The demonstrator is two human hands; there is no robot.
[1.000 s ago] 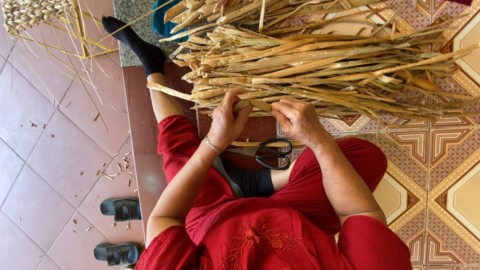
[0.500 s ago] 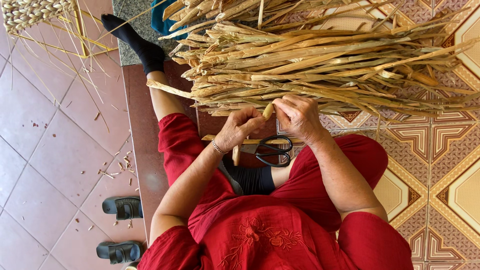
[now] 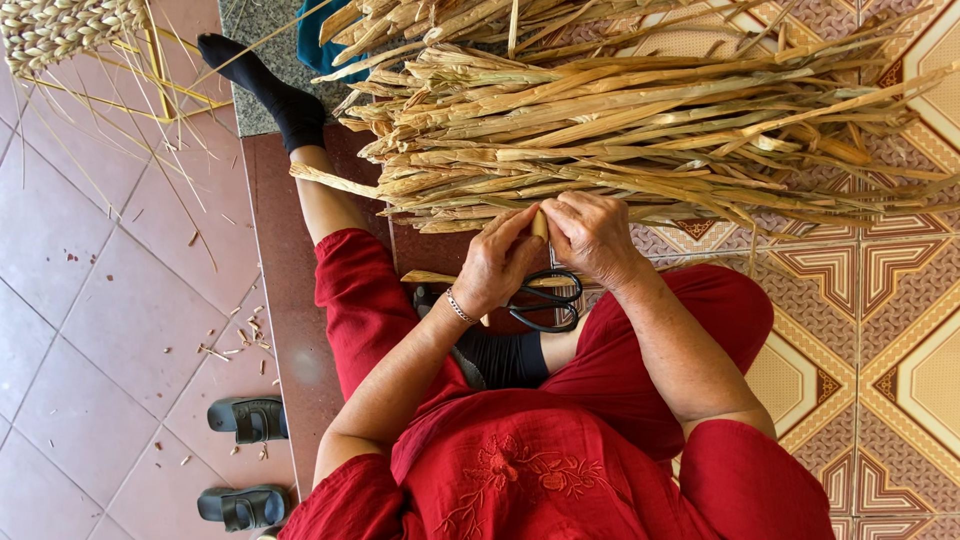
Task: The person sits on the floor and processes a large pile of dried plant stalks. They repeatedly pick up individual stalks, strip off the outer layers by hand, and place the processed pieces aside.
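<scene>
Left hand (image 3: 497, 262): fingers curled tight round the butt end of one pale stalk (image 3: 539, 224), thumb pressed along it.
Right hand (image 3: 590, 235): fingers bent and closed on the same stalk from the other side, knuckles nearly touching the left hand's.
Stalk: pinched between both hands at the near edge of the bundle (image 3: 640, 140), just above the lap; only its tip shows between the fingers.
Bundle: a thick heap of dried reeds lying across the patterned tiles (image 3: 900, 330), ends ragged and pointing toward the person.
Scissors (image 3: 545, 300): black-handled, lying on the lap just beneath the hands, blades hidden.
Legs: one stretched out in a black sock (image 3: 270, 85), the other folded under red trousers (image 3: 350, 290).
Sandals (image 3: 245, 460): a dark pair on the plain tiles, well apart from the work.
Risk: I'd judge the dry stalk could snap or splinter under that tight two-handed pinch, and a sharp edge could cut a finger. The scissors sit close under the wrists, so a dropped hand could land on them. Tugging one reed could drag its neighbours loose from the heap.
</scene>
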